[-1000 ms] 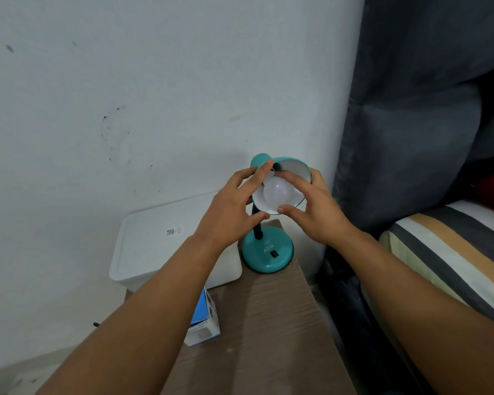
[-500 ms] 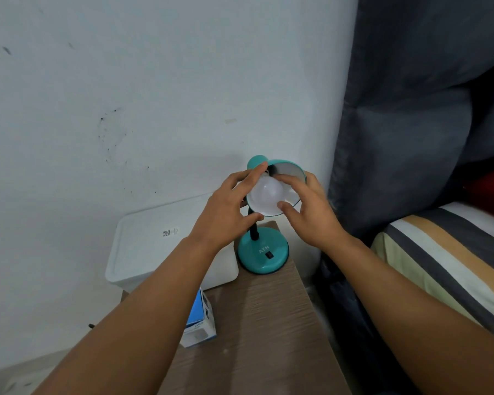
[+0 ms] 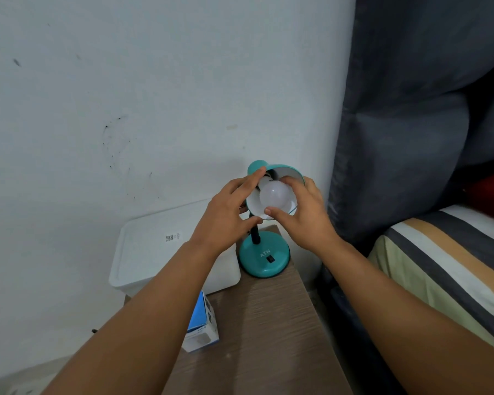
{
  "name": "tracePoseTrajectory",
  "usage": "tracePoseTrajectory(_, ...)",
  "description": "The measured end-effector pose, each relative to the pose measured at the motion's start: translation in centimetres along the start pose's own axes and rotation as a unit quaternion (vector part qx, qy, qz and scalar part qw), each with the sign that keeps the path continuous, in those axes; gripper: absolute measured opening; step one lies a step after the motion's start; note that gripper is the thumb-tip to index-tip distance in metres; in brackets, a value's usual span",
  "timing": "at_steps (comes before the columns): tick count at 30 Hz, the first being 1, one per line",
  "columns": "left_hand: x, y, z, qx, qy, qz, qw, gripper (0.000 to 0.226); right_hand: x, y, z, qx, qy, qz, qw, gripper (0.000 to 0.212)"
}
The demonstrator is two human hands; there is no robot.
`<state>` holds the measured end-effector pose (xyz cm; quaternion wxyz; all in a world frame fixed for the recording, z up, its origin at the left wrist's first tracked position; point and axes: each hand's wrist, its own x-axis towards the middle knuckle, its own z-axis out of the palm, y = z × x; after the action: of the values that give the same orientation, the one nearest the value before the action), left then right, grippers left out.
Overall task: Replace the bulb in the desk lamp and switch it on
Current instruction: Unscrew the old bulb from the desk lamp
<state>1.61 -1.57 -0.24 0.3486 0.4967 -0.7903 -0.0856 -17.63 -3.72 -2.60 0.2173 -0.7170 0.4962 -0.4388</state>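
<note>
Hands of a person reach forward from the bottom of the view to a small teal desk lamp (image 3: pixel 264 259) that stands at the far edge of a narrow wooden table (image 3: pixel 268 337), near its far right corner. The lamp's round base carries a black switch (image 3: pixel 271 259) and the letters ATN, and a short black stem rises to a teal shade (image 3: pixel 283 171) tilted toward the viewer, white inside. A frosted white bulb (image 3: pixel 274 195) sits in the mouth of the shade, unlit. The right hand (image 3: pixel 303 215) pinches the bulb, thumb under its lower side and fingers curled over its top. The left hand (image 3: pixel 228 215) steadies the shade from the left, its index finger laid along the upper rim and its thumb at the lower rim. A white lidded plastic box (image 3: pixel 154 252) with a small QR label sits just beside the lamp base along the far left edge of the table. A blue and white bulb carton (image 3: pixel 203 329) stands at the left edge, partly hidden by the left forearm. A pale scuffed wall (image 3: pixel 154 95) lies behind, with a grey padded headboard (image 3: pixel 411 124) and a striped bed (image 3: pixel 445 266) to the right
</note>
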Motion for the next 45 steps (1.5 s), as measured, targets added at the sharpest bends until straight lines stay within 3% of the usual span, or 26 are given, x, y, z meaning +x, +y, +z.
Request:
tracePoseTrajectory(4,0.1,0.0,0.1,0.002,0.003,0.004,1.000,0.097,-0.1,-0.2,-0.1,-0.026,-0.007,-0.008,1.000,0.066)
tracePoseTrajectory(10,0.4,0.2,-0.1,0.011,-0.007,-0.004,1.000,0.094,-0.2,-0.1,0.3,-0.024,0.027,0.034,0.999,0.082)
tracePoseTrajectory(20,1.0,0.1,-0.8,0.038,-0.023,0.011,0.999,0.096,0.1,-0.4,0.4,-0.026,0.039,0.045,0.998,0.071)
tracePoseTrajectory(36,1.7,0.3,-1.4,0.025,-0.050,-0.012,0.998,0.096,0.2,-0.6,-0.1,-0.182,0.015,0.025,0.983,0.071)
tracePoseTrajectory(41,2.2,0.2,-1.0,0.023,-0.077,-0.002,0.997,0.108,-0.5,-0.9,0.2,-0.119,0.031,0.061,0.991,0.078)
tracePoseTrajectory(45,1.9,0.4,-0.4,-0.008,-0.055,0.012,0.998,0.103,-0.7,-0.8,1.0,-0.046,0.069,0.096,0.992,0.083)
